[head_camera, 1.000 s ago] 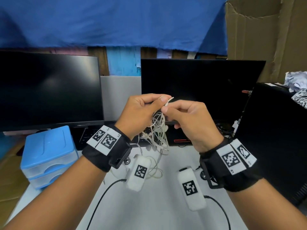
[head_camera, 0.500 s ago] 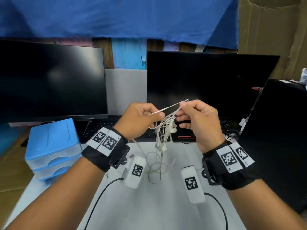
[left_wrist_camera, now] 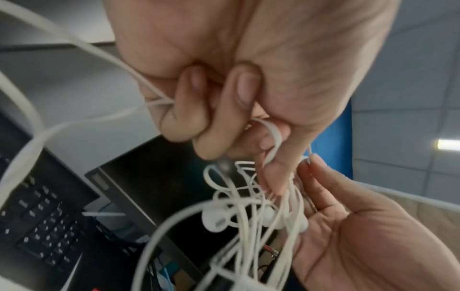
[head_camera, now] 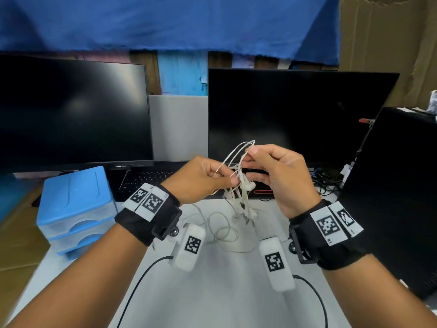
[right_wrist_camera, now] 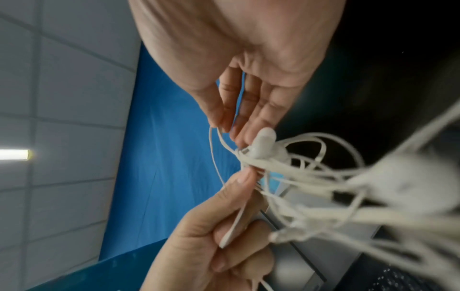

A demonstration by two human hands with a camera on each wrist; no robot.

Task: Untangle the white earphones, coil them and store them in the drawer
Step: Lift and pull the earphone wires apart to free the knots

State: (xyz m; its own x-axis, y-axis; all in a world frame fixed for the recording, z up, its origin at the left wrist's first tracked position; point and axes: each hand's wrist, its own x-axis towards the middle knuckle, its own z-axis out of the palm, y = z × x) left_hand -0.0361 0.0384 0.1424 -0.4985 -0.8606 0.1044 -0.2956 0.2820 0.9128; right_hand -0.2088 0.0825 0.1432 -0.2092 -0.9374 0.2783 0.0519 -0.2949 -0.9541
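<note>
A tangled bunch of white earphones (head_camera: pixel 238 183) hangs in the air between both hands, above the white table (head_camera: pixel 217 292). My left hand (head_camera: pixel 227 179) pinches a cord of the tangle (left_wrist_camera: pixel 244 208) between thumb and curled fingers. My right hand (head_camera: pixel 248 153) pinches a raised loop of cord (right_wrist_camera: pixel 219 149) at thumb and fingertip. Earbuds (right_wrist_camera: pixel 261 145) dangle just below the fingers. Loose cord trails down onto the table (head_camera: pixel 222 230). A small blue drawer unit (head_camera: pixel 73 209) stands at the left with its drawers closed.
Two dark monitors (head_camera: pixel 71 114) (head_camera: pixel 295 114) stand behind the hands, with a black keyboard (head_camera: pixel 146 181) under them. A black box (head_camera: pixel 397 185) fills the right side. Cardboard (head_camera: pixel 387 43) rises at the back right. Thin black cables (head_camera: pixel 142 280) run from the wrist cameras across the table.
My right hand has drawn a loop of cord up and to the right, away from the left hand, stretching the tangle. The view has shifted slightly to the left.
</note>
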